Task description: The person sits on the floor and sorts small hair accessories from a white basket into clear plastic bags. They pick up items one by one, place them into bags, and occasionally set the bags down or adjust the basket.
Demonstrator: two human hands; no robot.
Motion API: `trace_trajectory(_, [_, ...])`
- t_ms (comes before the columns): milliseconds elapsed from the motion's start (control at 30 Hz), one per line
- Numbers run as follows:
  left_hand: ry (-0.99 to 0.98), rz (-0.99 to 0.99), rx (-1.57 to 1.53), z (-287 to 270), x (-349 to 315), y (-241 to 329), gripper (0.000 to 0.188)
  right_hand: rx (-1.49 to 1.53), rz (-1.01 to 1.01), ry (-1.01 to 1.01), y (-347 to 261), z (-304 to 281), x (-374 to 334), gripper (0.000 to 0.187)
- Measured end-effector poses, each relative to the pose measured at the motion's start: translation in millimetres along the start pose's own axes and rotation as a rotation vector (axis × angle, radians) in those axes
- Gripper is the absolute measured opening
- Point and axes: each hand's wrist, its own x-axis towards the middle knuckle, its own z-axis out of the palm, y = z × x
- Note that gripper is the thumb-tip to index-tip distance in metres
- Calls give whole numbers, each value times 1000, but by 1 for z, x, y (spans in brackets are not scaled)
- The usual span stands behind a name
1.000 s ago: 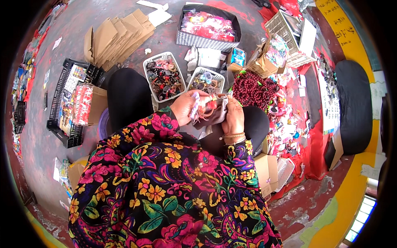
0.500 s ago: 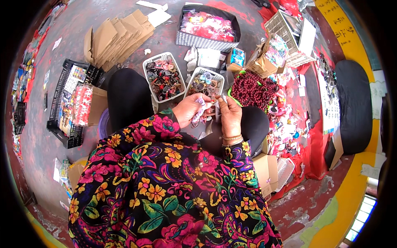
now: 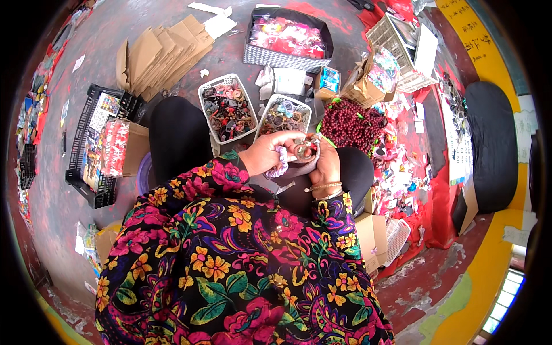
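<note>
My left hand [image 3: 265,154] is closed, with a lilac scrunchie [image 3: 279,163] hanging at its fingers. My right hand [image 3: 326,165] is curled round a greyish-mauve, pouch-like piece [image 3: 301,169]. Between both hands, several small hair ties [image 3: 305,151], partly clear and partly red, show at its mouth; fingers hide some of them. Just beyond my hands stands a white basket [image 3: 310,109] with mixed hair ties in it. Left of that, another white basket [image 3: 202,102] holds dark and pink hair accessories.
Dark red beads [image 3: 352,127] lie heaped to the right. Farther off are a checked fabric box [image 3: 287,59] with pink packets and flattened cardboard [image 3: 164,54]. A black crate [image 3: 75,146] stands left; small goods cover red cloth [image 3: 441,190] at right.
My right hand has turned and opened up the greyish-mauve piece, so the small hair ties now show. The lilac scrunchie hangs as a fuller loop from my left hand.
</note>
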Motion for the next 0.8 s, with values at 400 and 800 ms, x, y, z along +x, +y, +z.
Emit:
trace_trajectory(400, [349, -376, -491, -14, 1, 7, 16, -72, -71, -145, 3, -22, 8, 16])
trace_trajectory(800, [155, -127, 144, -3, -1, -5, 16, -352, -273, -226, 14, -13, 5, 18])
